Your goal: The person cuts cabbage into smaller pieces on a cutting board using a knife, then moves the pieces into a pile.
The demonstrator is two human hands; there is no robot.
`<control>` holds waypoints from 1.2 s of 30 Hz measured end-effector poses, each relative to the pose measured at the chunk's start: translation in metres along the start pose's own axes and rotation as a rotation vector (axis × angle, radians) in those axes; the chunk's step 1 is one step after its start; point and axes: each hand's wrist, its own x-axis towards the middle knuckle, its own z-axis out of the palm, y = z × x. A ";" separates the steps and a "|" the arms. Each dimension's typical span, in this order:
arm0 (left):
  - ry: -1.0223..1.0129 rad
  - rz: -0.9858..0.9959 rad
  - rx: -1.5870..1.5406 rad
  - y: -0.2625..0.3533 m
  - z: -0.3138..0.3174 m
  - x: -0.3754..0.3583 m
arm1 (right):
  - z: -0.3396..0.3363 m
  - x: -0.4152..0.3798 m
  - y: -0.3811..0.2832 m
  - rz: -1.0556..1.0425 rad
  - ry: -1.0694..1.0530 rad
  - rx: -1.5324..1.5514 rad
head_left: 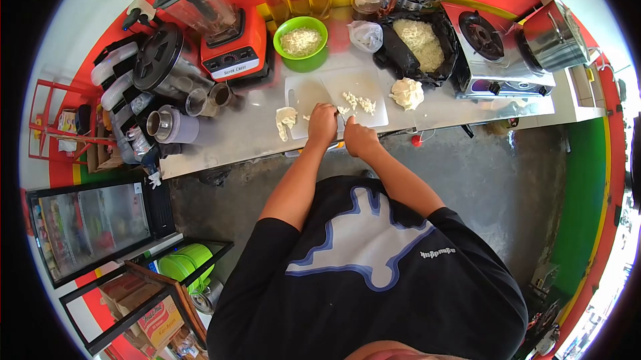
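Observation:
Both my hands are over the front edge of a white cutting board (371,86) on the steel counter. My left hand (323,125) is closed, its fingers curled against a small white piece (342,111) that looks like oyster mushroom. Close to its right, my right hand (361,137) is closed with the thumb forward, around what seems to be a knife; its blade is barely visible between the hands. Chopped white bits (359,101) lie on the board just beyond my hands. A larger torn mushroom piece (286,121) rests at the board's left edge.
A whitish clump (407,93) sits right of the board. Behind stand a green bowl (300,63) and a black bag (388,58), both holding shredded white pieces. A red blender (234,53) and dark-lidded container (160,59) occupy the left, a gas stove (501,59) the right.

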 end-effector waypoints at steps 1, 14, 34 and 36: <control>0.007 0.003 0.006 -0.001 0.001 0.000 | 0.006 0.002 0.000 0.010 0.001 0.020; 0.092 -0.026 -0.076 -0.007 0.008 -0.007 | 0.004 0.014 0.003 -0.006 -0.005 -0.006; 0.049 -0.408 0.101 0.003 -0.003 -0.004 | 0.006 0.004 -0.002 0.039 -0.010 0.078; -0.005 -0.438 0.106 0.003 -0.005 0.002 | 0.004 0.006 -0.005 0.018 -0.005 0.027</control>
